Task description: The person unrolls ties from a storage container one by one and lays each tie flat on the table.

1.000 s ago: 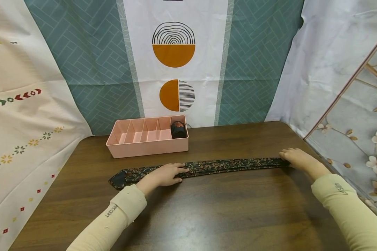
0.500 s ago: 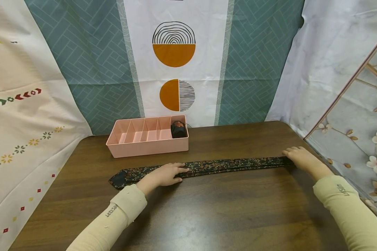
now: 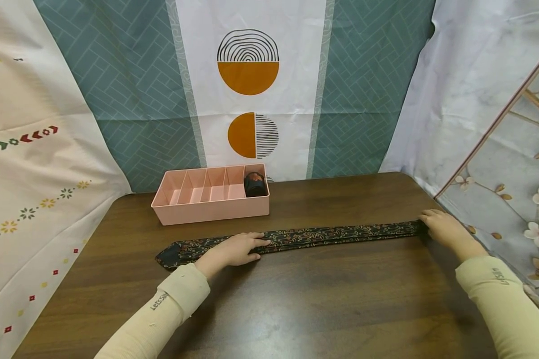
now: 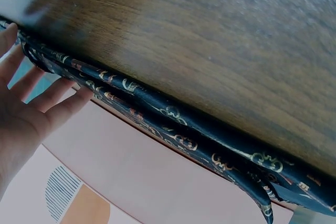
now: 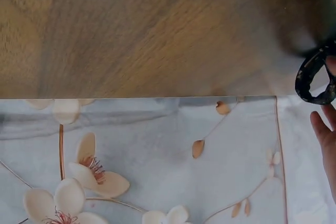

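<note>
A dark necktie (image 3: 332,236) with a small gold and red pattern lies stretched across the table, folded into layers. Its pointed end (image 3: 168,257) is at the left. My left hand (image 3: 235,249) rests across the tie left of its middle, fingers extended; the left wrist view shows those fingers (image 4: 63,106) along the layered edges. At the far right end, my right hand (image 3: 449,232) holds the tie's folded end. In the right wrist view that end forms a loop (image 5: 304,80) with a fingertip inside it; most of the hand is out of frame.
A pink divided box (image 3: 211,212) stands behind the tie, with a dark rolled item (image 3: 254,185) in its rightmost compartment. Patterned cloths hang around the brown table (image 3: 323,299), and its right edge runs close beside my right hand.
My right hand has moved to the right with the tie's end, drawing it out further. My left hand has stayed in place on the tie.
</note>
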`<state>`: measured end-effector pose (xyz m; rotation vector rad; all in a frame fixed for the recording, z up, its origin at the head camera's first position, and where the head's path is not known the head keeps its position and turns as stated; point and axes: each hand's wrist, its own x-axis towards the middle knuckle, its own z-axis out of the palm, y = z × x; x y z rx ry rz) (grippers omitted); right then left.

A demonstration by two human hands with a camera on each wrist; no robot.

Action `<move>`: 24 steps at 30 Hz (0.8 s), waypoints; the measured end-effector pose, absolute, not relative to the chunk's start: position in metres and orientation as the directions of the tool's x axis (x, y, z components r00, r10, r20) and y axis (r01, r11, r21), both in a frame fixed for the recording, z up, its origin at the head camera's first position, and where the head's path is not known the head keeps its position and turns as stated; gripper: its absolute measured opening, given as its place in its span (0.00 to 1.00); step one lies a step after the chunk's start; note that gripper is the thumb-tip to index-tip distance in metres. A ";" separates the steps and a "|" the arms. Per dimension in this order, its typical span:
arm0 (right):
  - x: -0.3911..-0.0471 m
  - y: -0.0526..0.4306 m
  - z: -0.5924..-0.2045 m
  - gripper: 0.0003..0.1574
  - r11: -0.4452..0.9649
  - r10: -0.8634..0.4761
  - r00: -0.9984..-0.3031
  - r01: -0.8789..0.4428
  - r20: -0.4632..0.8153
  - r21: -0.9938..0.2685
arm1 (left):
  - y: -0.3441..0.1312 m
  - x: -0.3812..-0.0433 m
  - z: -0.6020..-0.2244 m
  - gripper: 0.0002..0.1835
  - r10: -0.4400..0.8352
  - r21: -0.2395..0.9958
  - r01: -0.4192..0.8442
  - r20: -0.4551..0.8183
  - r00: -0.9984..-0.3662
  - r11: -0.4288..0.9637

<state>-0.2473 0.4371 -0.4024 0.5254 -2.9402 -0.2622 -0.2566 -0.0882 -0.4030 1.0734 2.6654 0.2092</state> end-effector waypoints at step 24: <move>-0.238 0.444 -0.430 0.54 0.921 -0.076 -0.980 0.001 -0.183 -0.390 | -0.093 -0.252 -0.406 0.26 0.681 0.224 0.644 -0.197 -0.705 0.732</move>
